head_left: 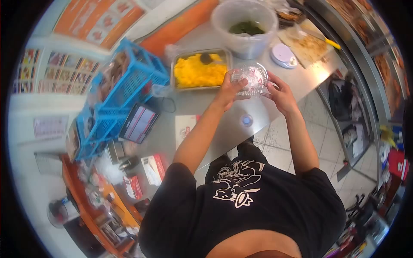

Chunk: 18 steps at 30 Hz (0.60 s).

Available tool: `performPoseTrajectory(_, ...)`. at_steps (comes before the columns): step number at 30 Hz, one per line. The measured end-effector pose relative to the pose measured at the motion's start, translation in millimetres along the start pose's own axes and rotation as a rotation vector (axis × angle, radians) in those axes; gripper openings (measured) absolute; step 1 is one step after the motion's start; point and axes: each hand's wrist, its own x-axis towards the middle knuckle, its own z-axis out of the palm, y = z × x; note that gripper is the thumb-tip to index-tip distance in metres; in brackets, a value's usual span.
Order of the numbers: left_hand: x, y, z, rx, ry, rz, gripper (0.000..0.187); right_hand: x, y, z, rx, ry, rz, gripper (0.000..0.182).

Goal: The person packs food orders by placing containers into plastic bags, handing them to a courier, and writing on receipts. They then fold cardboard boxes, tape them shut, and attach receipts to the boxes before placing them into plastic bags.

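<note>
Both hands hold a clear round plastic container point(254, 77) with a ribbed rim and reddish marks, above the metal table. My left hand point(229, 91) grips its left side, with the thumb across its face. The fingers of my right hand point(280, 95) are bent round its right edge. Just left of the container stands a rectangular tray point(173, 74) of yellow food point(200, 74) with a dark round item at its top. A small round bluish object point(246, 120) lies on the table below the hands. What the container holds is too small to tell.
Behind the hands stands a large translucent tub point(245, 43) with green contents. Right of it are a round white-lilac object point(283, 55) and a cutting board point(303, 45) with a yellow-handled knife point(332, 43). Blue crates point(124, 92) and a tablet point(139, 123) stand at the left.
</note>
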Motion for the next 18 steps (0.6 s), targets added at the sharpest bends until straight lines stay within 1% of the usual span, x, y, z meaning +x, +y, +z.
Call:
performPoseTrajectory(1,-17,11,-12,-0.041,0.006,0.093,0.077,-4,-2,23,0.014,-0.038,-0.097,0.052)
performPoseTrajectory(2,-31,11,-25,0.011,0.050,0.259,0.078,-13,-5,49,0.002,-0.088,-0.083,0.052)
performPoseTrajectory(3,-51,11,-38,-0.002,0.101,0.296,0.078,-25,-5,79,-0.079,-0.077,-0.025,0.044)
performPoseTrajectory(4,-74,10,-52,0.018,0.222,0.366,0.080,-34,4,108,-0.163,-0.072,0.034,0.035)
performPoseTrajectory(5,-97,7,-69,0.034,0.352,0.434,0.081,-37,19,131,-0.181,-0.146,0.057,0.035)
performPoseTrajectory(6,-119,-4,-94,0.006,0.378,0.500,0.085,-39,35,152,-0.160,-0.150,0.047,0.030)
performPoseTrajectory(7,-157,-1,-107,-0.005,0.366,0.546,0.084,-41,54,174,-0.142,-0.161,0.043,0.024)
performPoseTrajectory(8,-195,-1,-128,-0.066,0.341,0.542,0.077,-47,76,199,-0.168,-0.245,0.085,0.024)
performPoseTrajectory(9,-233,-4,-152,-0.131,0.303,0.543,0.071,-54,100,223,-0.161,-0.270,0.108,0.021)
performPoseTrajectory(10,-271,-17,-173,-0.165,0.367,0.575,0.071,-64,125,246,-0.156,-0.281,0.129,0.018)
performPoseTrajectory(12,-335,-43,-216,0.283,0.713,0.507,0.063,-91,179,295,-0.206,-0.368,0.173,0.018)
performPoseTrajectory(13,-361,-54,-241,0.256,0.740,0.526,0.063,-100,206,321,-0.225,-0.405,0.187,0.018)
performPoseTrajectory(14,-387,-69,-264,0.200,0.886,0.482,0.057,-113,229,352,-0.307,-0.433,0.174,0.017)
performPoseTrajectory(15,-406,-88,-273,0.128,1.031,0.418,0.052,-131,248,372,-0.396,-0.459,0.172,0.017)
performPoseTrajectory(17,-446,-107,-300,-0.076,1.156,0.392,0.050,-156,280,418,-0.361,-0.542,0.229,0.018)
performPoseTrajectory(18,-462,-115,-312,-0.099,1.222,0.404,0.048,-166,284,443,-0.444,-0.528,0.295,0.018)
